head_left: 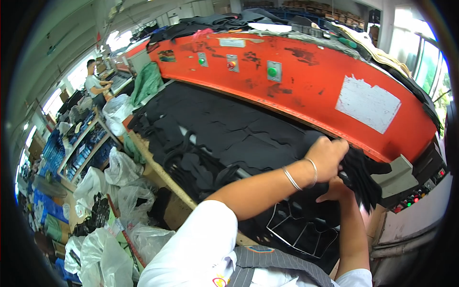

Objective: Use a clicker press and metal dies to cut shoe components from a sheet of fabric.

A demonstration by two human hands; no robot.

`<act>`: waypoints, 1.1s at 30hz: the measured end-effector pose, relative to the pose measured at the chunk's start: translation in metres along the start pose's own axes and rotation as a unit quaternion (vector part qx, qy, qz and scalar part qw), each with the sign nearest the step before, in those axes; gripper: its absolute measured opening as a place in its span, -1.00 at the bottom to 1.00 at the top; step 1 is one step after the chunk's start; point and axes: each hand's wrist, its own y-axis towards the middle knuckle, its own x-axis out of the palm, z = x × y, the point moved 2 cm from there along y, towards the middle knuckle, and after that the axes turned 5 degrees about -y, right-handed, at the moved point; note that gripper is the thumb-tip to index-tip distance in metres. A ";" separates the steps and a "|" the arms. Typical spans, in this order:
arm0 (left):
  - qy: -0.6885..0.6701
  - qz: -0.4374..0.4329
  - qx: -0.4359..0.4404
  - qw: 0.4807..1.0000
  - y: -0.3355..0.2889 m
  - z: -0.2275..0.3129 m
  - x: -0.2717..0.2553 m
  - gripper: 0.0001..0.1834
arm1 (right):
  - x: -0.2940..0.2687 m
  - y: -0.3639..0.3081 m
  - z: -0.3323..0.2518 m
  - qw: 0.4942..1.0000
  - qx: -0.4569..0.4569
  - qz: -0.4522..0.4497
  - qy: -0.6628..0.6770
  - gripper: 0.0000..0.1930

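Well left of the red beam (311, 60), blue stacks (55, 155) crowd a cluttered workshop, and a co-worker (93, 85) in a pale top stands at a bench beyond the beam's left end. Clear and white plastic bags (105, 260) heap up on the near side, left of the beam, while a green cloth (146, 82) drapes beside its left end. A wide black sheet (234, 126), scored with wavy lines, lies along the front of the beam's lower edge, with loose black strips (184, 160) tangled on its nearer side. In front of the beam, toward its right half, a thin pale frame (300, 234) rests on dark material. Just before the beam's lower right edge, your braceleted left hand (327, 155) curls tight around the top of a black bundle (364, 181); your right hand (338, 190), just below, has its thumb apart, its other fingers too hidden to tell whether they grip. A control panel (412, 202) with lit buttons stands below the beam's right end.
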 end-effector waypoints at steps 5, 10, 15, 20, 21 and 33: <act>-0.025 0.067 -0.166 0.984 -0.071 -0.113 -0.129 -0.10 | -0.032 0.005 -0.022 0.994 0.017 -0.105 0.013 0.04; -0.081 -0.126 -0.362 0.920 -0.155 -0.203 -0.251 -0.39 | -0.022 0.028 -0.009 0.987 0.054 -0.148 0.034 0.01; -0.015 -0.206 -0.423 0.882 -0.186 -0.253 -0.297 -0.47 | -0.039 0.022 -0.042 0.984 0.114 -0.128 -0.049 0.01; 0.018 -0.426 -0.317 0.847 -0.175 -0.330 -0.259 -0.30 | -0.031 0.027 -0.028 0.982 0.150 -0.113 0.010 0.06; 0.020 -0.435 -0.295 0.850 -0.173 -0.351 -0.244 -0.29 | -0.029 0.029 -0.027 0.979 0.155 -0.119 0.051 0.05; 0.138 -0.583 -0.284 0.748 -0.149 -0.390 -0.154 -0.05 | -0.024 0.025 -0.036 0.971 0.201 -0.126 0.025 -0.12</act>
